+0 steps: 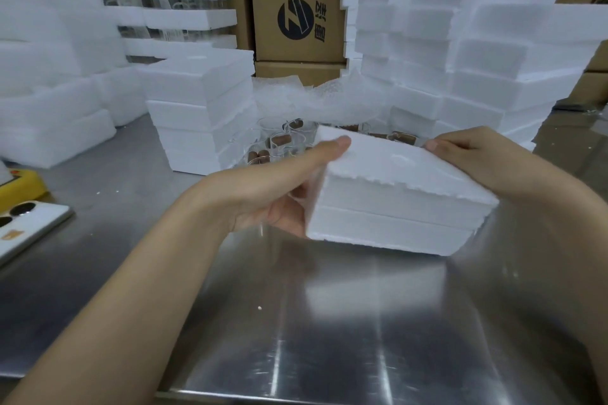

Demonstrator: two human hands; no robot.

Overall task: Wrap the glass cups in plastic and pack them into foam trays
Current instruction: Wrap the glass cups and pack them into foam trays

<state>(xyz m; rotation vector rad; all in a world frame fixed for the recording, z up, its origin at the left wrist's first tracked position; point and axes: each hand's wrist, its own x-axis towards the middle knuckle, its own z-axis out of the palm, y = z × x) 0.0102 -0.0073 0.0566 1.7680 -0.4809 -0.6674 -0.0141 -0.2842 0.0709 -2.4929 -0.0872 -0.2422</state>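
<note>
Steel table [329, 322] nearest; both hands clamp a closed pair of foam trays [394, 207] at mid-scene.
Left hand [286, 187] has its thumb on top and fingers underneath; the right hand [477, 154] fingers are hidden behind the foam. Glass cups [279, 141] stand beyond, partly blocked and blurred.

soft blur; glare on steel table [329, 339]
</note>
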